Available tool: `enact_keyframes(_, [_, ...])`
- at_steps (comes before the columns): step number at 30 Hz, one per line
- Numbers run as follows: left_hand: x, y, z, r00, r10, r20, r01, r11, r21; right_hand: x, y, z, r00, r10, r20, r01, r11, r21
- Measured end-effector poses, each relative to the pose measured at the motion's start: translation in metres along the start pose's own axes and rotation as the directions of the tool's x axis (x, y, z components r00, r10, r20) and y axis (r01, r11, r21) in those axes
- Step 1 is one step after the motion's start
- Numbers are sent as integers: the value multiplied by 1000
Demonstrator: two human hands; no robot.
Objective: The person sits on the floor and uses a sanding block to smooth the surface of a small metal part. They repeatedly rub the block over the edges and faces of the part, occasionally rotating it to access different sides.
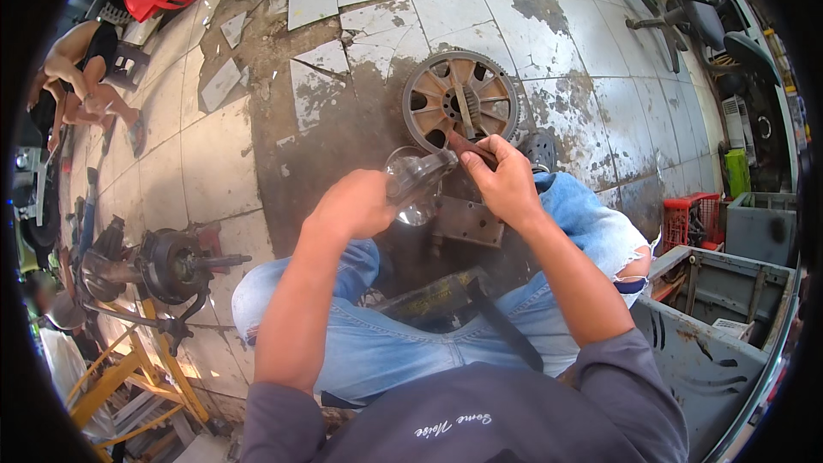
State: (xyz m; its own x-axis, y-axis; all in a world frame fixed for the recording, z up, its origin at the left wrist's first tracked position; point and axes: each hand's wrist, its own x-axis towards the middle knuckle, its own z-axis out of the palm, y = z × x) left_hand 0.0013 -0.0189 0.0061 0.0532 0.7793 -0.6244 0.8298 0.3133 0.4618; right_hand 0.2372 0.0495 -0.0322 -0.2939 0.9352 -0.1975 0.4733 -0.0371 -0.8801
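My left hand (360,206) is closed around a dark metal part (418,177), rod-like with a rounded end. My right hand (505,177) pinches a reddish-brown strip (472,146) whose tip comes close to that end; whether they touch I cannot tell. Just beyond lies a spoked flywheel with a toothed rim (411,99), and a wire brush (464,106) rests across its hub. Below my left hand's metal part is a shiny round object (418,211), partly hidden. A metal block with holes (469,222) sits between my knees.
Broken tiles (312,6) lie on the floor ahead. At left, a greasy axle-like assembly (170,263) rests by a yellow stand (151,360); another person (83,77) sits farther off. Grey metal bins (701,334), a red crate (691,218) and an office chair (694,6) stand at right.
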Motion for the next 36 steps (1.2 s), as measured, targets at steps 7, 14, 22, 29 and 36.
enact_keyframes(7, [3, -6, 0, 998, 62, -4, -62, 996, 71, -9, 1, 14, 1000, 15, -1, -15, 1000, -27])
enact_keyframes(14, [3, -6, 0, 999, 34, -12, -33, 999, 24, 32, -7, 37, 986, -165, -40, 154, 968, -199])
enact_keyframes(22, [5, -4, 3, 997, 73, -5, -73, 997, 34, 41, 9, 41, 972, -224, -64, 197, 936, -291])
enact_keyframes(29, [3, -13, 3, 998, 60, -36, -60, 998, 16, 55, -36, 2, 999, 5, -33, -9, 993, -119])
enact_keyframes(36, [4, -4, 1, 996, 86, -24, -85, 995, 48, 38, 10, 42, 967, -222, -122, 194, 959, -206])
